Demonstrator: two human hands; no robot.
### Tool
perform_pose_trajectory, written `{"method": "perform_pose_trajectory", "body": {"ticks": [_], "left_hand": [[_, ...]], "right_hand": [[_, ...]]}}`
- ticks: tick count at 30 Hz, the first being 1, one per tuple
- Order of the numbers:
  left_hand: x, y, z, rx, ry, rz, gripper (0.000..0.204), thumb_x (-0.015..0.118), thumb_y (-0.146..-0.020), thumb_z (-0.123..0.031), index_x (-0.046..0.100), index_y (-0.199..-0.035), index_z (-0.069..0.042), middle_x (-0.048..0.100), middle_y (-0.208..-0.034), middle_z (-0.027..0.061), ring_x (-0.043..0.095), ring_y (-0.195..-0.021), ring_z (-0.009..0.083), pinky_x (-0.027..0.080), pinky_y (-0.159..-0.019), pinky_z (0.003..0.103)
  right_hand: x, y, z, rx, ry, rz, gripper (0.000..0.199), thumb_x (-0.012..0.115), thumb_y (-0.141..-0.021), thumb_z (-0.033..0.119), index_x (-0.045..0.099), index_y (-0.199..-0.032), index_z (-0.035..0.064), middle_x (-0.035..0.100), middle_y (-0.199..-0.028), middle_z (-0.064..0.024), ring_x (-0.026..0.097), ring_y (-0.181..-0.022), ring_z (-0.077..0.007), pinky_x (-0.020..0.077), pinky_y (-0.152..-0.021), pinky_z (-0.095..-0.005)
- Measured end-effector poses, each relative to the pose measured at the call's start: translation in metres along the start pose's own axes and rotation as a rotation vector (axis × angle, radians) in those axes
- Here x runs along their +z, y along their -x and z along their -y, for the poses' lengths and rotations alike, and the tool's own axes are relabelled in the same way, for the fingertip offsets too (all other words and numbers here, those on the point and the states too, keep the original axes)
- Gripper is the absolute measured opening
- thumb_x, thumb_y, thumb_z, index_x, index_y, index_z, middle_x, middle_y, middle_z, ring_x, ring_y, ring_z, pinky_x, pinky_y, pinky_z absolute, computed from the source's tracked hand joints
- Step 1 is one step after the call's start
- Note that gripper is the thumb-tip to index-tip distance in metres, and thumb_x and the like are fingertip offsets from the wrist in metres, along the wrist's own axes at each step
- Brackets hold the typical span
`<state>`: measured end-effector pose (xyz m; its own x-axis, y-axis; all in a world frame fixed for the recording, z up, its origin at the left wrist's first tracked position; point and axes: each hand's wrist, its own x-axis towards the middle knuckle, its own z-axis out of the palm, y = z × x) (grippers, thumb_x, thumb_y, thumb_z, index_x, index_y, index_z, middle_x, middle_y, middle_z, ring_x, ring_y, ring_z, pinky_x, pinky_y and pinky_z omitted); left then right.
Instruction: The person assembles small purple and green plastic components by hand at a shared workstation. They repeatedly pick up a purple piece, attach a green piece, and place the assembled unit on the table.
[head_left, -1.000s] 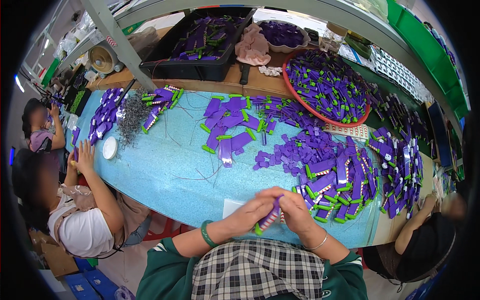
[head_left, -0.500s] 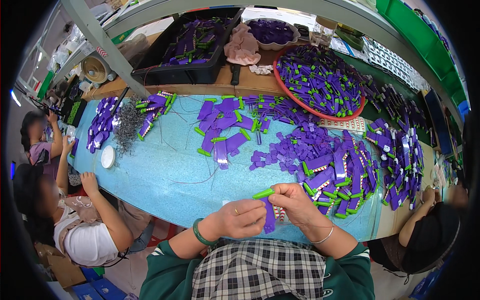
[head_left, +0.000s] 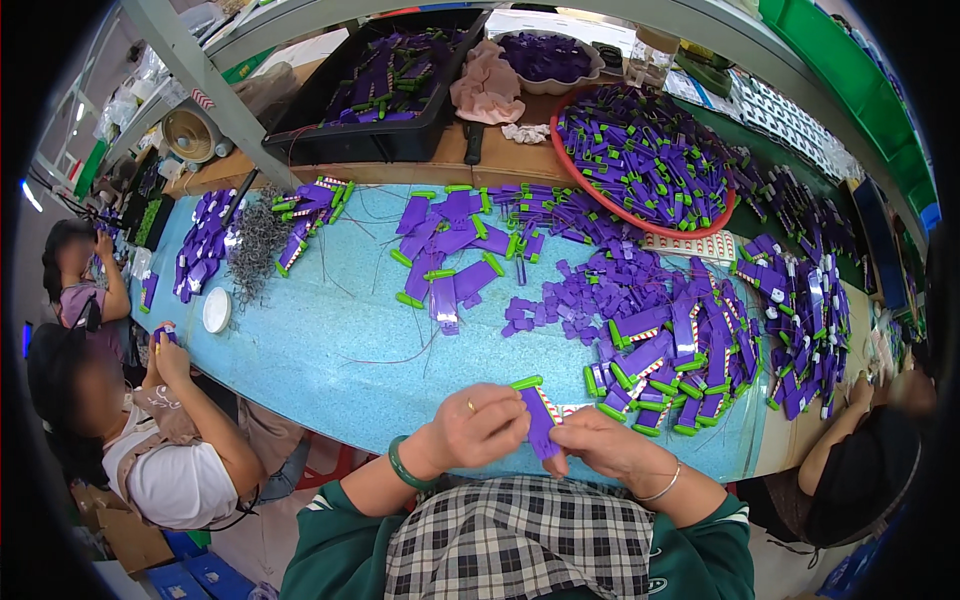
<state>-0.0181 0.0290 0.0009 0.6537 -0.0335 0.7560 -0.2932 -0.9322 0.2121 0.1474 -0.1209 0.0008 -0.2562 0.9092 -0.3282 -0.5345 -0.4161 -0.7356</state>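
Observation:
In front of my apron I hold a flat purple plastic part (head_left: 540, 411) with a bright green end piece and a red-and-white striped edge. My left hand (head_left: 478, 428), fingers curled, pinches it at its left side, just below the green end. The thumb and fingers of my right hand (head_left: 612, 443) close on its lower right side. The fingertips hide some of the edges. Close by on the right lies a heap of similar purple parts (head_left: 690, 350) with green ends. Small purple pieces (head_left: 575, 303) spread out beyond it.
A red basket (head_left: 560, 150) heaped with purple-green parts and a black tray (head_left: 350, 148) stand at the back. On the blue tabletop (head_left: 310, 330) lie thin wires (head_left: 257, 250) and a white round lid (head_left: 216, 310). Co-workers sit at left (head_left: 180, 460) and right (head_left: 860, 470).
My right hand has shifted from the green end down to the part's lower side, uncovering the striped edge. At left, a co-worker's hands have come together on a small item.

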Motion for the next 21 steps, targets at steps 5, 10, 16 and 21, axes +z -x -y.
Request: {"method": "perform_pose_trajectory", "body": {"ticks": [5, 10, 16, 21], "left_hand": [[0.012, 0.001, -0.019, -1.011, 0.78, -0.065, 0.013, 0.058, -0.089, -0.006, 0.048, -0.097, -0.002, 0.059, -0.078, 0.0075, 0.061, -0.063, 0.015, 0.05, -0.051, 0.028], [0.011, -0.01, -0.008, -1.237, 1.215, 0.073, 0.015, 0.052, -0.095, -0.012, 0.041, -0.1, -0.003, 0.059, -0.079, 0.0078, 0.06, -0.056, 0.0114, 0.047, -0.043, 0.02], [0.023, -0.013, -0.012, -1.289, 1.174, 0.2, 0.015, 0.054, -0.093, -0.01, 0.042, -0.099, -0.003, 0.058, -0.077, 0.0072, 0.06, -0.054, 0.0106, 0.047, -0.042, 0.02], [0.032, -0.029, 0.004, -1.293, 1.281, 0.251, 0.014, 0.051, -0.096, -0.015, 0.045, -0.101, -0.004, 0.058, -0.075, 0.0059, 0.059, -0.05, 0.0105, 0.047, -0.039, 0.022]], "right_hand": [[-0.013, -0.007, 0.001, -0.418, 0.353, -0.438, 0.019, 0.061, -0.089, 0.012, 0.061, -0.103, -0.0012, 0.065, -0.087, -0.007, 0.061, -0.08, -0.0114, 0.049, -0.07, -0.0245], [-0.014, -0.005, 0.006, -0.253, 0.214, -0.277, 0.031, 0.066, -0.084, 0.003, 0.056, -0.113, 0.0, 0.065, -0.091, -0.0032, 0.061, -0.081, -0.0083, 0.0506, -0.066, -0.0231], [-0.026, -0.01, -0.004, -0.207, 0.298, -0.232, 0.037, 0.07, -0.079, 0.003, 0.054, -0.112, -0.0003, 0.066, -0.091, -0.0056, 0.062, -0.076, -0.0088, 0.0508, -0.063, -0.0222], [-0.005, -0.017, -0.001, -0.313, 0.044, -0.488, 0.033, 0.07, -0.078, 0.001, 0.054, -0.107, 0.001, 0.065, -0.088, -0.0059, 0.065, -0.075, -0.0128, 0.0552, -0.065, -0.0259]]}}
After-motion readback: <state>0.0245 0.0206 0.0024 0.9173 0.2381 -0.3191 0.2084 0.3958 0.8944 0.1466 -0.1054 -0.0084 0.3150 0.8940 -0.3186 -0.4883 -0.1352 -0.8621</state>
